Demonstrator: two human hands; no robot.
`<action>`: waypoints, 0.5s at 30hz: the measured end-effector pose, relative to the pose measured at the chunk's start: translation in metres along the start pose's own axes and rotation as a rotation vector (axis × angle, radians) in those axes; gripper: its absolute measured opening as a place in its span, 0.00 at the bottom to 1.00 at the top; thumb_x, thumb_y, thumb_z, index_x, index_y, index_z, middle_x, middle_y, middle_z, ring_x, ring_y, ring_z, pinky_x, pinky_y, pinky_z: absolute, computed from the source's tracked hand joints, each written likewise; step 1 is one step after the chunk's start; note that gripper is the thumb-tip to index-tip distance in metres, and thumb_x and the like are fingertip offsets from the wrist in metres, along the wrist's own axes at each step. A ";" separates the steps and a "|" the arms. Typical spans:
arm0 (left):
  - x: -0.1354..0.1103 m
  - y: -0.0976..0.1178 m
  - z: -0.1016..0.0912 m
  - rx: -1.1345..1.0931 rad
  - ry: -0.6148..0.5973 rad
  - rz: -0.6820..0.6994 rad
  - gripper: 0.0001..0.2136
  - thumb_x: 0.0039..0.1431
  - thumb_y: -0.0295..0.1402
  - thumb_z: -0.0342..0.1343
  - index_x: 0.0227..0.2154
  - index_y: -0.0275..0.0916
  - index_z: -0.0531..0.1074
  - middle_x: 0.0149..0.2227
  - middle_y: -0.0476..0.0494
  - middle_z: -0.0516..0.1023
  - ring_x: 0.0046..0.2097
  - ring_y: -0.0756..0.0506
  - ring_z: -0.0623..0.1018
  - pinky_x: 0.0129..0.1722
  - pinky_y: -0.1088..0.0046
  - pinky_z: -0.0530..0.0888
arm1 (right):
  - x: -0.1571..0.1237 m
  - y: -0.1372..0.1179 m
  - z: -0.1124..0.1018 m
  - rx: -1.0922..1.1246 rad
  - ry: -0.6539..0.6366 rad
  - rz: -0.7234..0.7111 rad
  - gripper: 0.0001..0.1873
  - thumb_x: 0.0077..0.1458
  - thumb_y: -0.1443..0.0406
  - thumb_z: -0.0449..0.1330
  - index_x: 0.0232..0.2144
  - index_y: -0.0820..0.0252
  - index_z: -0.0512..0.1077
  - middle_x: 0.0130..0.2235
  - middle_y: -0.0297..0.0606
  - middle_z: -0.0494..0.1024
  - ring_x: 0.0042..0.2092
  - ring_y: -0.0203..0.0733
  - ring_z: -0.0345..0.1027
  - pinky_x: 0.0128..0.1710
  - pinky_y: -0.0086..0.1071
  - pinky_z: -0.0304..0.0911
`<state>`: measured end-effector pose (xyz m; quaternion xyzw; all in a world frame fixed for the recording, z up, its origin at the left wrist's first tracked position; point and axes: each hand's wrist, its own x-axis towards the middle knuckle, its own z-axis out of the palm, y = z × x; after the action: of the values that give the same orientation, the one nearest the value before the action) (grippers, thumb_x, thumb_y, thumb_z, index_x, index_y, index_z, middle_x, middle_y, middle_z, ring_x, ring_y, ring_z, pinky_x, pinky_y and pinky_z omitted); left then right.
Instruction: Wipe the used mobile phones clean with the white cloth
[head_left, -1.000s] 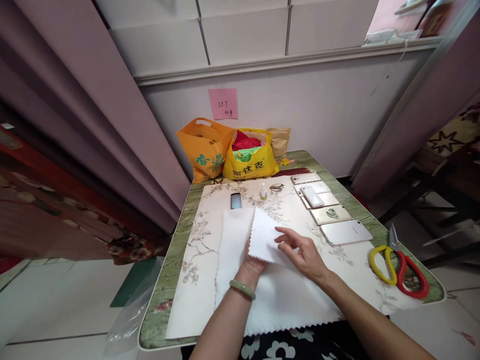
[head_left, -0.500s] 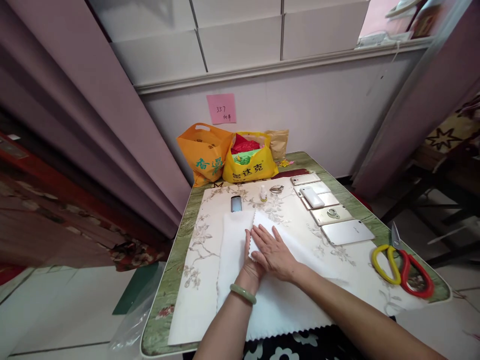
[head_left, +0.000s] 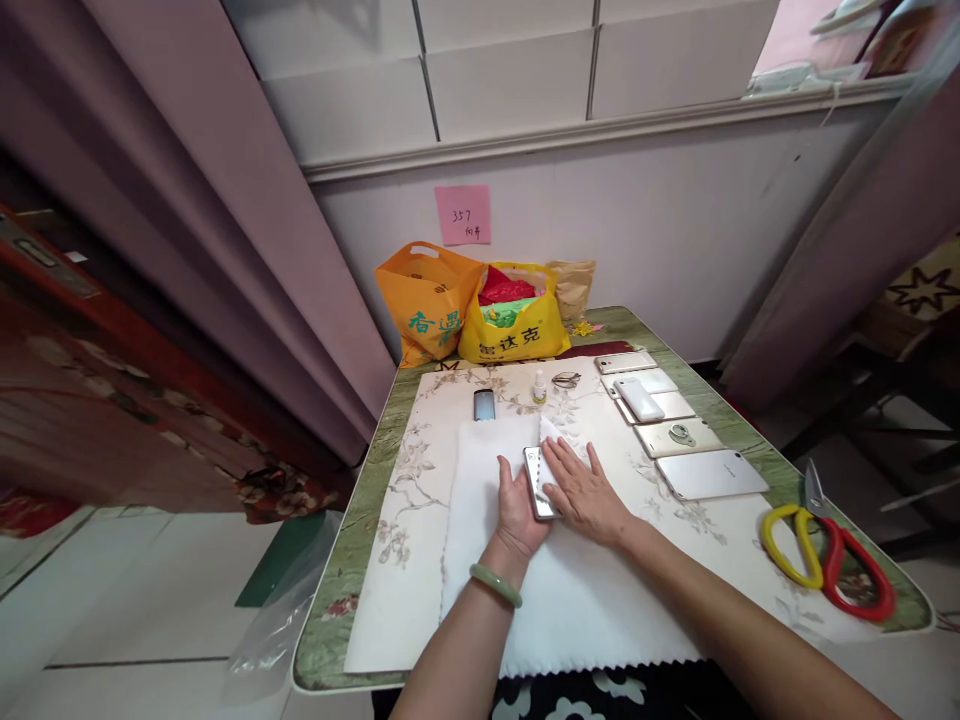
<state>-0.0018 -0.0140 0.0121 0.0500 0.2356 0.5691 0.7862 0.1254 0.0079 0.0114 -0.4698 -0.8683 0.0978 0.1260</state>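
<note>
My left hand point(head_left: 519, 515), palm up with a green bangle at the wrist, holds a silver phone point(head_left: 534, 470). My right hand point(head_left: 581, 490) lies over the phone's right side and presses a folded corner of white cloth point(head_left: 550, 430) onto it. That corner has a zigzag edge and partly covers the phone. Below both hands a white cloth point(head_left: 600, 610) with a scalloped front edge is spread on the table. A small dark-framed phone point(head_left: 484, 405) lies just beyond it. Near that stand a small bottle point(head_left: 540, 386) and a pair of folded glasses point(head_left: 566, 380).
Several phones point(head_left: 712, 474) lie in a column at the right. Scissors point(head_left: 825, 560) with yellow and red handles rest at the table's right edge. An orange bag point(head_left: 427, 310), a filled yellow bag point(head_left: 514, 330) and a tan pouch point(head_left: 574, 288) stand at the back.
My right hand has slid right with the cloth corner, uncovering part of the phone in my left hand. The whole view has shifted slightly.
</note>
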 end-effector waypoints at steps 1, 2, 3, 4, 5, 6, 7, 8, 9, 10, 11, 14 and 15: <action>0.001 0.000 -0.001 0.000 0.002 0.001 0.31 0.58 0.57 0.46 0.53 0.36 0.69 0.52 0.32 0.75 0.55 0.35 0.73 0.57 0.55 0.66 | -0.008 -0.001 -0.001 -0.011 0.020 -0.024 0.32 0.67 0.54 0.38 0.68 0.61 0.42 0.69 0.43 0.45 0.69 0.49 0.36 0.65 0.58 0.29; 0.001 0.001 -0.001 0.002 0.005 0.001 0.32 0.58 0.57 0.45 0.52 0.35 0.70 0.51 0.31 0.75 0.55 0.35 0.73 0.57 0.55 0.66 | -0.016 -0.003 -0.001 -0.021 0.042 -0.053 0.32 0.67 0.54 0.39 0.68 0.59 0.42 0.69 0.42 0.45 0.69 0.49 0.36 0.65 0.58 0.28; 0.001 0.001 -0.002 0.009 0.013 -0.001 0.32 0.58 0.58 0.45 0.50 0.34 0.71 0.50 0.30 0.76 0.54 0.35 0.74 0.56 0.56 0.67 | -0.023 -0.007 -0.001 -0.027 0.066 -0.079 0.32 0.67 0.55 0.40 0.68 0.58 0.41 0.69 0.42 0.45 0.69 0.50 0.36 0.65 0.58 0.27; 0.001 0.001 -0.002 0.018 0.026 -0.002 0.32 0.58 0.58 0.45 0.49 0.34 0.72 0.48 0.30 0.77 0.53 0.35 0.74 0.56 0.56 0.67 | -0.029 -0.013 0.000 -0.030 0.091 -0.099 0.31 0.67 0.56 0.41 0.68 0.58 0.41 0.69 0.42 0.45 0.69 0.51 0.37 0.66 0.59 0.28; 0.000 0.001 -0.002 0.030 0.048 0.004 0.31 0.57 0.58 0.46 0.47 0.33 0.72 0.47 0.30 0.77 0.52 0.35 0.75 0.55 0.56 0.68 | -0.033 -0.019 0.002 -0.026 0.115 -0.112 0.31 0.67 0.57 0.42 0.68 0.59 0.41 0.69 0.43 0.46 0.69 0.51 0.38 0.66 0.58 0.29; -0.001 0.001 -0.002 0.044 0.072 0.010 0.31 0.57 0.58 0.46 0.44 0.33 0.73 0.45 0.31 0.78 0.52 0.35 0.76 0.55 0.57 0.69 | -0.037 -0.026 0.004 -0.016 0.136 -0.119 0.32 0.67 0.58 0.43 0.68 0.60 0.41 0.68 0.44 0.47 0.69 0.51 0.38 0.66 0.57 0.32; -0.003 0.000 -0.001 0.057 0.099 0.019 0.30 0.56 0.59 0.47 0.42 0.34 0.74 0.43 0.32 0.78 0.51 0.35 0.76 0.54 0.58 0.70 | -0.039 -0.032 0.007 0.000 0.151 -0.126 0.32 0.67 0.59 0.43 0.68 0.61 0.41 0.68 0.45 0.47 0.69 0.51 0.38 0.66 0.55 0.36; -0.005 0.000 -0.001 0.068 0.128 0.025 0.29 0.55 0.59 0.48 0.39 0.34 0.74 0.42 0.33 0.79 0.50 0.36 0.77 0.53 0.59 0.70 | -0.039 -0.038 0.010 0.017 0.156 -0.139 0.33 0.66 0.58 0.44 0.68 0.62 0.40 0.68 0.46 0.46 0.69 0.51 0.38 0.66 0.52 0.39; -0.007 -0.001 0.000 0.073 0.155 0.025 0.28 0.55 0.59 0.49 0.36 0.34 0.74 0.40 0.33 0.79 0.49 0.36 0.77 0.53 0.59 0.71 | -0.038 -0.043 0.012 0.030 0.151 -0.160 0.35 0.66 0.57 0.44 0.68 0.64 0.39 0.68 0.47 0.46 0.69 0.50 0.38 0.66 0.51 0.41; -0.008 -0.002 0.001 0.067 0.181 0.023 0.28 0.54 0.59 0.50 0.34 0.35 0.73 0.38 0.34 0.79 0.48 0.36 0.78 0.52 0.60 0.72 | -0.035 -0.047 0.013 0.036 0.139 -0.185 0.36 0.66 0.55 0.45 0.68 0.65 0.39 0.69 0.47 0.45 0.69 0.51 0.38 0.66 0.50 0.42; -0.008 -0.003 0.002 0.044 0.203 0.023 0.26 0.53 0.58 0.52 0.32 0.36 0.73 0.37 0.36 0.79 0.47 0.37 0.78 0.52 0.61 0.72 | -0.030 -0.048 0.014 0.033 0.121 -0.210 0.38 0.65 0.53 0.46 0.68 0.65 0.40 0.69 0.48 0.45 0.69 0.51 0.37 0.66 0.50 0.41; -0.004 -0.004 0.005 -0.101 0.220 0.065 0.22 0.54 0.55 0.54 0.36 0.39 0.74 0.38 0.42 0.80 0.47 0.42 0.78 0.53 0.66 0.71 | -0.010 -0.045 0.011 -0.006 0.072 -0.233 0.38 0.64 0.49 0.45 0.67 0.67 0.45 0.68 0.49 0.47 0.69 0.52 0.37 0.67 0.50 0.38; -0.002 -0.004 0.006 -0.140 0.205 0.085 0.21 0.55 0.54 0.54 0.38 0.40 0.74 0.41 0.44 0.80 0.49 0.43 0.78 0.54 0.67 0.71 | -0.003 -0.041 0.009 -0.015 0.063 -0.222 0.39 0.64 0.49 0.44 0.67 0.68 0.47 0.68 0.50 0.47 0.69 0.52 0.37 0.67 0.50 0.38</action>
<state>0.0032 -0.0163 0.0169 -0.0536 0.2720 0.6191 0.7347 0.0912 -0.0170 0.0140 -0.3746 -0.9112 0.0617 0.1599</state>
